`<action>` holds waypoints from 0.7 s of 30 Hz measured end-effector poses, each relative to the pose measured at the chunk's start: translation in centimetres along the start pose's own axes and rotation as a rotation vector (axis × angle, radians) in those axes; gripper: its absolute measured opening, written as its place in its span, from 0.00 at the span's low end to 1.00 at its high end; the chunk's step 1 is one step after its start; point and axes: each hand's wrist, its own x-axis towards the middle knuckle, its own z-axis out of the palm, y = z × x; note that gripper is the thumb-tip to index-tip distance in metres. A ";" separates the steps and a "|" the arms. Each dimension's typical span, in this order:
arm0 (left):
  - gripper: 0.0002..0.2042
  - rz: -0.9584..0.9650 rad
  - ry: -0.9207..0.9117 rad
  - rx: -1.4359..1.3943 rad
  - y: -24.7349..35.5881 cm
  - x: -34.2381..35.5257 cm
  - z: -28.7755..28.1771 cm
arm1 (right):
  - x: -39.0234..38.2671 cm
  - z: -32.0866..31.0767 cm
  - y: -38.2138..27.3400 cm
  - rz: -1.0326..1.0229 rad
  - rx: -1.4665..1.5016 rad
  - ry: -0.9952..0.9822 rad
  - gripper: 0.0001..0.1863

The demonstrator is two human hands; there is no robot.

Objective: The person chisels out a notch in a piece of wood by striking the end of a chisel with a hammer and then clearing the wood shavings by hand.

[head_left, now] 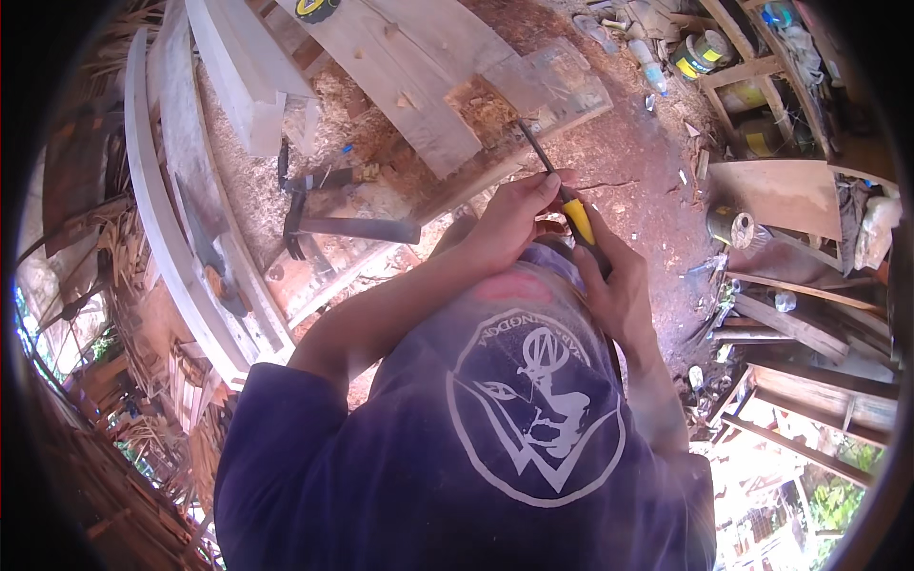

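Observation:
My left hand [519, 214] grips a long, dark-shafted tool [579, 215] with a yellow-and-black handle near the base of its shaft, while my right hand [614, 276] wraps round the handle lower down, close against my body. The shaft points up toward a pale wooden board [381, 67] with a rough cut-out at its near end, lying on a sawdust-covered bench [238, 133]. A dark claw hammer [352, 226] and other tools lie left of my hands. A yellow-and-black tape measure [316, 9] sits on the board's far end.
Long timber pieces [143, 124] line the left, with a handsaw [214, 266] on them. At right stand wooden frames [743, 71] holding cans [703, 55], a plywood sheet [771, 195], plastic bottles [649, 67] and stacked boards [790, 324]. Scraps litter the reddish floor [666, 162].

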 end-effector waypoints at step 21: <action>0.21 0.008 0.003 0.062 0.2 0.9 0.2 | 0.8 -1.6 0.1 -0.020 -0.022 0.009 0.28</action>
